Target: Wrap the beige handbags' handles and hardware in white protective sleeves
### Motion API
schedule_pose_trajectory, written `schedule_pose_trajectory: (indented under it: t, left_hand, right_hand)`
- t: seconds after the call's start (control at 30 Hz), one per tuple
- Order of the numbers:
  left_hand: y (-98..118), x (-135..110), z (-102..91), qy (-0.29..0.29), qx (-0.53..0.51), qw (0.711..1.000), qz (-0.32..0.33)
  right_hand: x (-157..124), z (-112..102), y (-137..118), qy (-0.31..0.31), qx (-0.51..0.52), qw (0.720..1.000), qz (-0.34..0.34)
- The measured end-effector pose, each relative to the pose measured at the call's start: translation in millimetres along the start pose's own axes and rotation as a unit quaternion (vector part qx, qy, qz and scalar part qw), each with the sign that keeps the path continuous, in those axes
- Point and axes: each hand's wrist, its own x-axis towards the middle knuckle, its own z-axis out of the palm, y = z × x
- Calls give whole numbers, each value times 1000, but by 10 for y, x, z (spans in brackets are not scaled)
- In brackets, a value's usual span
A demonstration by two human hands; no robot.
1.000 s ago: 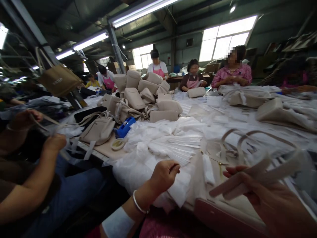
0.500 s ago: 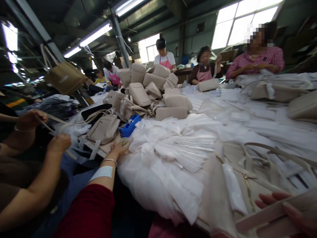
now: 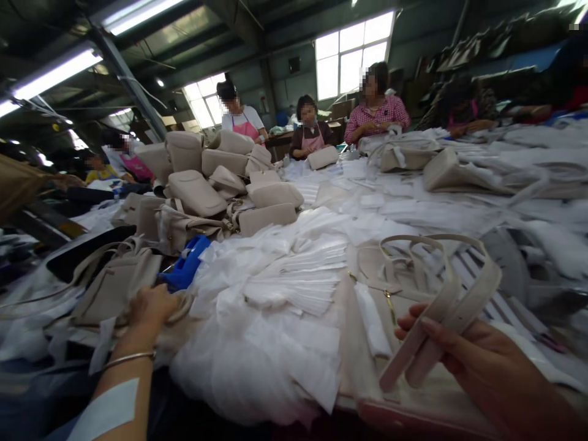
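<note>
In my right hand, a looped beige bag strap is gripped between thumb and fingers, its two flat ends pointing down to the left. Beneath lies a beige handbag with a gold zip and a white wrapped piece on it. My left hand, a bracelet and a white patch on its arm, is closed at the table edge on a pale roll of tape; blur softens the fingers. Just beyond it stands a blue tape dispenser. Beside that hand leans a beige bag.
White wrapping sheets spread across the middle of the table. A heap of beige bags rises behind the dispenser. Several co-workers sit or stand across the table, one in a checked shirt. More bags lie at the far right.
The view has swung to the right. My right hand has come further into view, lifting the strap so its loop stands up. The neighbour's hands at the left are out of sight.
</note>
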Motion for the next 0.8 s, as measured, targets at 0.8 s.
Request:
schedule_pose_trajectory:
  t: [0.8]
  left_hand:
    - [3412,-501,147,-144,-122,915,356]
  right_hand:
    - [-30,51,-101,-93,90,991,16]
